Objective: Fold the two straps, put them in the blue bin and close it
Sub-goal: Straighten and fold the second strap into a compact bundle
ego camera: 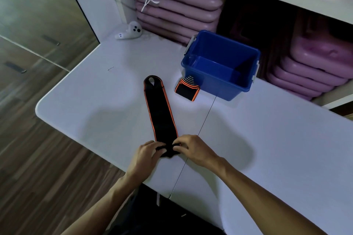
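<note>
Left grip [147, 153] and right grip [191, 149] pinching near end of long strap [161, 114], laid flat on tabletop [95, 101]. Further right, folded strap [187, 88] touching open blue bin [225, 82].

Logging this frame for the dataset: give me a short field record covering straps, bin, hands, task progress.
long strap: black with orange edges, laid flat on the white table, loop end pointing away from the person
folded strap: on the table, against the bin's near left corner
blue bin: open, looks empty, no lid in view
left hand: pinches the long strap's near end
right hand: pinches the same end
progress: one strap folded, second being started, nothing in the bin yet
</note>
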A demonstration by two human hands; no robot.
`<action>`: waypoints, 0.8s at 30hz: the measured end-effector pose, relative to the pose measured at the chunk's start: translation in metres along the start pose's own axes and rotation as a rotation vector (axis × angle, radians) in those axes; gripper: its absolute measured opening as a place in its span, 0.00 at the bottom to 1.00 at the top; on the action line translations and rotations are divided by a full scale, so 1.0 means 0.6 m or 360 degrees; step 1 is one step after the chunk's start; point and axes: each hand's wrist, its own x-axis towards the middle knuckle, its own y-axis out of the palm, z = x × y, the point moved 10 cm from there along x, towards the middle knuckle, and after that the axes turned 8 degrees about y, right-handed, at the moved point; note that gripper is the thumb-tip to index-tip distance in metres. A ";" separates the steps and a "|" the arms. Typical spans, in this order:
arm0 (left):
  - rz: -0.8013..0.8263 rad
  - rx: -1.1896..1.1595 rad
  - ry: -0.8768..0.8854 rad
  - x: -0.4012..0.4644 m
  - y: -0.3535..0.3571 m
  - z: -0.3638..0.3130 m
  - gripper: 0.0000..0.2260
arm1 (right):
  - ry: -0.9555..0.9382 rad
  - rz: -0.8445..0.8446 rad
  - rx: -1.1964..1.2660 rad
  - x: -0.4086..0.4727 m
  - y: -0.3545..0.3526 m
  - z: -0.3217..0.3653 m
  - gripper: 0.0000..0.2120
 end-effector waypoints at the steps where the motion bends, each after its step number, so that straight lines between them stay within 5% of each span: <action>1: 0.0004 -0.0035 -0.0041 0.005 -0.001 0.005 0.09 | 0.0039 0.0014 0.0029 0.005 0.000 -0.001 0.10; 10: -0.0068 -0.0221 -0.0395 0.021 0.000 0.033 0.04 | 0.0167 0.0054 0.0119 0.023 0.014 -0.012 0.06; 17: -0.0223 0.0722 0.0575 -0.010 -0.003 -0.043 0.08 | 0.0027 -0.0174 0.0053 -0.003 0.020 -0.010 0.05; 24: 0.0186 0.0864 0.0645 -0.018 0.036 -0.035 0.17 | -0.0376 -0.0336 -0.0817 -0.037 0.035 0.014 0.22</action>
